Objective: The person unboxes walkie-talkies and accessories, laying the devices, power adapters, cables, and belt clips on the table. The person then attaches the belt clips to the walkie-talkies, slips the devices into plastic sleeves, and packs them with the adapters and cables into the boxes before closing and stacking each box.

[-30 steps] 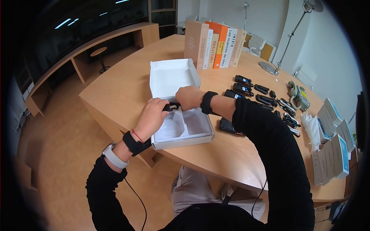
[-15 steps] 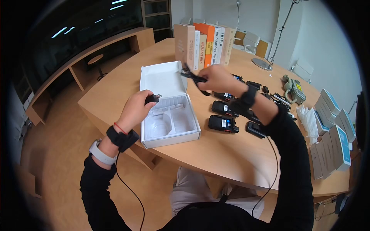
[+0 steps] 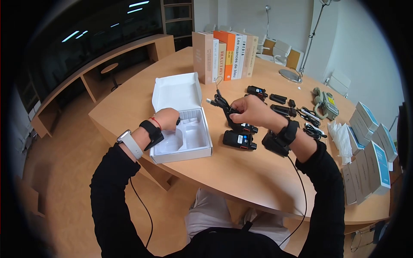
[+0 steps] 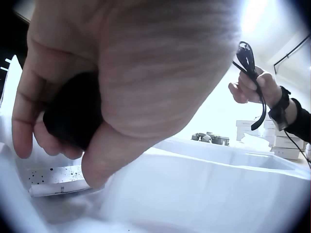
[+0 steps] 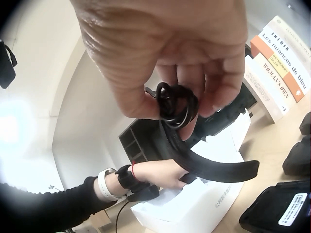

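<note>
My left hand (image 3: 167, 117) reaches into the open white box (image 3: 183, 155) at the left part of its moulded insert. Its thumb and fingers grip a small black power adapter (image 4: 73, 112), low over the insert. Below it in the left wrist view lies a printed white slip (image 4: 58, 180). To the right of the box, my right hand (image 3: 253, 112) is raised above the table, pinching a coiled black cable (image 3: 220, 101) with a pale plug end. A flat black strap (image 5: 209, 168) hangs from the same fingers. Beneath that hand sits a black handheld radio (image 3: 237, 139).
More black radios (image 3: 257, 90) and belt-clip or battery-like pieces (image 3: 278, 99) fill the table's right side, with cables (image 3: 314, 131) beyond. Upright books (image 3: 223, 56) stand behind the box. A desk telephone (image 3: 327, 104), plastic bag (image 3: 341, 137) and white boxes (image 3: 373, 170) line the right.
My right hand has come out of the box with the cable and moved right. My left hand lifted the adapter, showing its prongs, then lowered it back into the box.
</note>
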### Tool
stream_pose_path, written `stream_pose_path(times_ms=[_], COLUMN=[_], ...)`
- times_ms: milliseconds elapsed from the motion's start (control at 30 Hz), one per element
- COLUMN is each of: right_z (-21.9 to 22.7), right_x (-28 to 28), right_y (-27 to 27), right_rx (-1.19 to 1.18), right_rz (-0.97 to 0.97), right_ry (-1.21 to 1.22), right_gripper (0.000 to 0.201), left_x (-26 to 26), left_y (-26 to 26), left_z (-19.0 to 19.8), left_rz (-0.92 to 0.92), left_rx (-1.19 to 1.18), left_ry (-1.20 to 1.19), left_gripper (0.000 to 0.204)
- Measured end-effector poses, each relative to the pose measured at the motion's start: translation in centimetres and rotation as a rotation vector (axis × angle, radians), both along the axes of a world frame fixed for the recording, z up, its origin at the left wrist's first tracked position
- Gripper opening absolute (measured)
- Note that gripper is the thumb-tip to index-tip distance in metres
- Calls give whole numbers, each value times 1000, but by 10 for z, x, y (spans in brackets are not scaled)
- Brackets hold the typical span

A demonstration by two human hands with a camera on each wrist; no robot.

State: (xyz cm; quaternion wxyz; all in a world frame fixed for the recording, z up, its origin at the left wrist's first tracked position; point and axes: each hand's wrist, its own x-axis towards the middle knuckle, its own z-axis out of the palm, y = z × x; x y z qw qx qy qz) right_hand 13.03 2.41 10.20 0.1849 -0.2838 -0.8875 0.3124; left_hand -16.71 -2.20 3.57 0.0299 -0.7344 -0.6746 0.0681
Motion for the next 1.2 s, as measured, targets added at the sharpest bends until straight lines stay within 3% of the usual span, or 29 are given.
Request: stream_pose_path(times_ms=[100,200,400,500,600,667,767,867,967,1200], right_z=[-5,-14,-25,-21,3,11,25,17,-18,-33], right_x=[-16,-33,-54,-57,-54,-52,-36,-9,25,118], right_y=[-3,-3,-3,-1,-3,2,-5,-17,-29,-64], right_rx=[56,-183,-310,-284,-353,-328,-274,-193,333,108], right_rz=[5,92,71,20,-63,-34,-46,-46,-63,-221], right_ry=[-62,16,104,184,345,446,438,202,101,168], right_gripper=[15,7,16,19,21,24,27,21,25,31], left_x=[-1,4,2,-12,11,36,80,116,150,229], left_y=[3,3,1,-2,-38,-55,-67,-62,-54,-42], left_z=[0,3,7,32,85,104,102,83,75,71], left_rz=[44,67,65,-32,-16,-166,-331,-470,-521,-664], left_rx=[-62,-100,7,270,365,447,391,408,421,342], left_ry=[52,74,74,-38,-94,-31,-3,12,-75,-108], left_gripper=[21,25,19,18,15,10,7,10,10,13])
